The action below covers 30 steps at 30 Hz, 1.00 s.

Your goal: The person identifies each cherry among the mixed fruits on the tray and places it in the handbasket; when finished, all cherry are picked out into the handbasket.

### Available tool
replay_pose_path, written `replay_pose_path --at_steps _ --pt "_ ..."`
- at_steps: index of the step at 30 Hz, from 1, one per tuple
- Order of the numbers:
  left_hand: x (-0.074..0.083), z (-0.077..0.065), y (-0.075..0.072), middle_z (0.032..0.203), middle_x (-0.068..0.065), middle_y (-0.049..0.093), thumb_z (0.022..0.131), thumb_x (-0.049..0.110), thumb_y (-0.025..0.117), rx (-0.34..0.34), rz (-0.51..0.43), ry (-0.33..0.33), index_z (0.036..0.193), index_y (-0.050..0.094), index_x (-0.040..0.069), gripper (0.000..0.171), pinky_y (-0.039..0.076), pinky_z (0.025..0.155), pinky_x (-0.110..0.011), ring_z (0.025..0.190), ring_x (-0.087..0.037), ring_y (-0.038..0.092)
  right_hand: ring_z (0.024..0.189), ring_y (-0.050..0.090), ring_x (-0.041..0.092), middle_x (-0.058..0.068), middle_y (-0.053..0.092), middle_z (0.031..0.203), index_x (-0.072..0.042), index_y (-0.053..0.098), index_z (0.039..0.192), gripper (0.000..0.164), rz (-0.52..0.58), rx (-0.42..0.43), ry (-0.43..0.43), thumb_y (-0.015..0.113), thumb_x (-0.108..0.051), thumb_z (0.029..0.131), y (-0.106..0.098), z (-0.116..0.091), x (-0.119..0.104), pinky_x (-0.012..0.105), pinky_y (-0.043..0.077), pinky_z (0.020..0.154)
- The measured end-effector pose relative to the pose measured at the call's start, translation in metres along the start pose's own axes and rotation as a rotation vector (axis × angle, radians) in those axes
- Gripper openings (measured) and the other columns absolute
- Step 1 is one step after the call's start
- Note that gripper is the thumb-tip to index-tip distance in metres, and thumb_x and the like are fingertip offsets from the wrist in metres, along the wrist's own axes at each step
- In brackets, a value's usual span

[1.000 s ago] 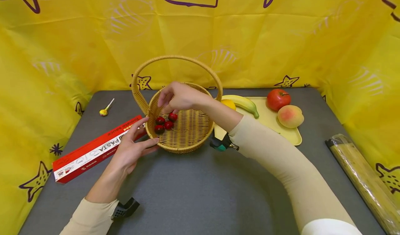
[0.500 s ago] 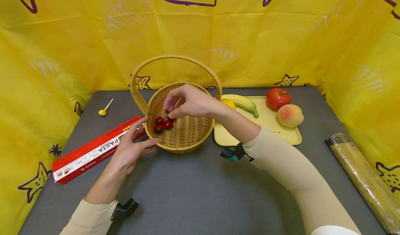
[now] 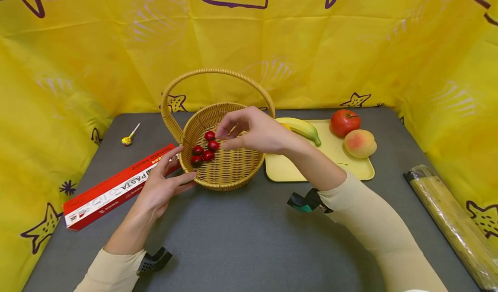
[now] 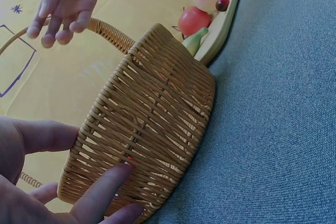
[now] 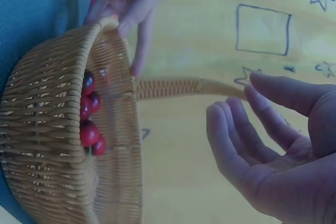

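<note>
A woven basket with a tall arched handle stands on the table, with several dark red cherries lying at the left of its floor. My left hand holds the basket's left side, with finger and thumb at the rim; in the left wrist view its fingers lie against the woven wall. Above the basket's right half hovers my right hand, its fingers loosely bent. Nothing shows between those fingers in the right wrist view, where the cherries sit apart from the hand.
Right of the basket lies a yellow tray bearing a banana, a tomato, a peach and a cherry. A red pasta box and a lollipop are at left, a wrapped noodle pack at right.
My right hand has moved right, away from the cherries, uncovering another one in the basket. The left hand has kept its place at the rim.
</note>
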State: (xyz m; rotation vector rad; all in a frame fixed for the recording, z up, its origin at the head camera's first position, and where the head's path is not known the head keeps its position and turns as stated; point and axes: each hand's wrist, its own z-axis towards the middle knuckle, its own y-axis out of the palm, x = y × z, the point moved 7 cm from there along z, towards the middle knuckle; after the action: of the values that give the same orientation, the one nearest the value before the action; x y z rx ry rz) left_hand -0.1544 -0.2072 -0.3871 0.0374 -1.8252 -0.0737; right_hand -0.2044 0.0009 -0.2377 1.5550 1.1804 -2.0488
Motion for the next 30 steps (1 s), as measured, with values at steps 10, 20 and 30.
replay_pose_path --at_steps 10,20,30 --pt "0.000 -0.001 0.000 0.145 -0.021 0.028 0.083 0.005 0.074 0.000 0.005 -0.003 0.151 0.027 0.024 0.084 0.052 0.089 -0.050 0.113 -0.034 0.058 0.091 0.064 0.026 0.009 0.066 0.098 -0.003 0.068 0.099 0.017 0.048 0.067 -0.018 0.072 -0.002 0.083 -0.014 -0.023 0.000 0.040 0.054 0.086" --pt "0.000 -0.002 0.001 0.146 -0.021 0.027 0.083 0.005 0.074 -0.001 0.004 -0.004 0.151 0.027 0.023 0.085 0.052 0.089 -0.050 0.114 -0.033 0.057 0.093 0.063 0.023 0.006 0.068 0.099 -0.009 0.069 0.100 0.021 0.073 0.148 -0.015 0.077 -0.009 0.081 -0.036 -0.041 0.037 0.038 0.055 0.082" --pt "0.000 -0.001 0.000 0.145 -0.021 0.028 0.083 0.004 0.074 0.003 0.001 0.002 0.151 0.027 0.023 0.085 0.052 0.088 -0.050 0.114 -0.034 0.057 0.099 0.063 0.025 0.009 0.066 0.106 -0.011 0.069 0.101 0.020 0.105 0.213 0.064 0.077 -0.012 0.082 -0.050 -0.071 0.060 0.041 0.053 0.088"
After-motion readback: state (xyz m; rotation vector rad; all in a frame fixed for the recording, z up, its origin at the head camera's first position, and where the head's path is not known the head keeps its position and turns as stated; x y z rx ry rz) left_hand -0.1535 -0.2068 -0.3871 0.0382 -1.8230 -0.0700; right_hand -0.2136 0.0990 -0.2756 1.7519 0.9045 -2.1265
